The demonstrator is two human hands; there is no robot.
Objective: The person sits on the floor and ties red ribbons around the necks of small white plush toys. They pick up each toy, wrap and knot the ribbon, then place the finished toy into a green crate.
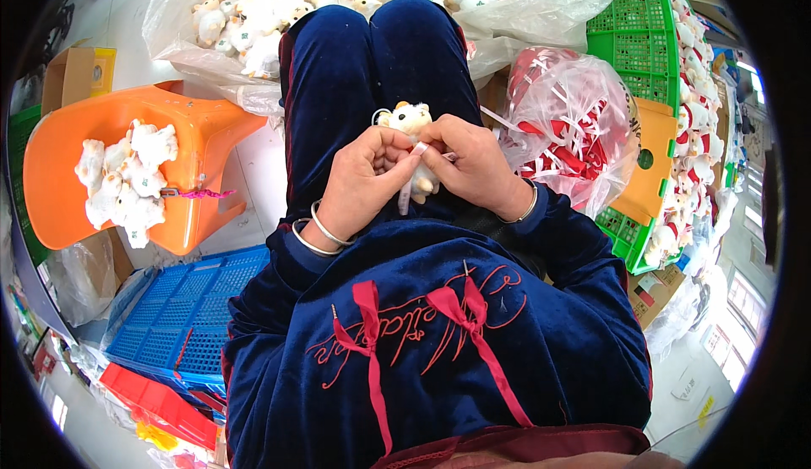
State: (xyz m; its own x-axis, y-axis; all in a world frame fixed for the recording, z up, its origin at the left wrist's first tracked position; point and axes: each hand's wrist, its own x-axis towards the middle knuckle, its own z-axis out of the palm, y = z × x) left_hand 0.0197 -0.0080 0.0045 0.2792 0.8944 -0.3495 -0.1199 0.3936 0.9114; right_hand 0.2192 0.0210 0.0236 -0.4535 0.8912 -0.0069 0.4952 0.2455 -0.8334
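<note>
A small white plush animal [408, 117] with orange and dark patches lies over my lap, its head showing above my fingers and its lower body below them. A thin loop stands beside its head. Around its neck area runs a narrow white ribbon [405, 199], one end hanging down on the left. My left hand [365, 170] is closed, thumb and forefinger pinching the ribbon at the front of the toy. From the other side my right hand [475, 163] pinches it too, the fingertips of both hands nearly meeting. The toy's middle is partly hidden by my fingers.
Many similar plush toys [253, 25] fill a clear plastic bag beyond my knees. Several more [127, 186] lie on an orange chair [59, 160] at left. A bag of red and white ribboned pieces [574, 122] stands at right, beside a green crate [634, 21]. Blue crates [190, 308] sit lower left.
</note>
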